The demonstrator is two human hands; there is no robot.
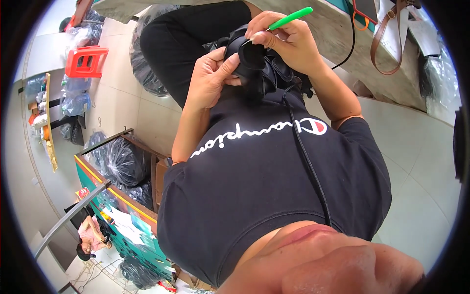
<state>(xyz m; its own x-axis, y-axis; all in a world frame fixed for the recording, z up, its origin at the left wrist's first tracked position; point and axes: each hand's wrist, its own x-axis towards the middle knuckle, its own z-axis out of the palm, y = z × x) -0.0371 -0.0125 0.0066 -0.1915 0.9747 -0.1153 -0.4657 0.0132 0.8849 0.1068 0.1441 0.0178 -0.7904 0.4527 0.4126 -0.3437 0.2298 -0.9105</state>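
Left hand grips black piece, held between both hands; right hand pinches green tool, tip apparently at piece's rim. Likely rim work; next move seems to call for steady left hold.

The person's 2 bare hands are close together, both elbows bent. The left hand curls in a grip, thumb angled toward the right hand, which pinches between thumb and bent fingers.
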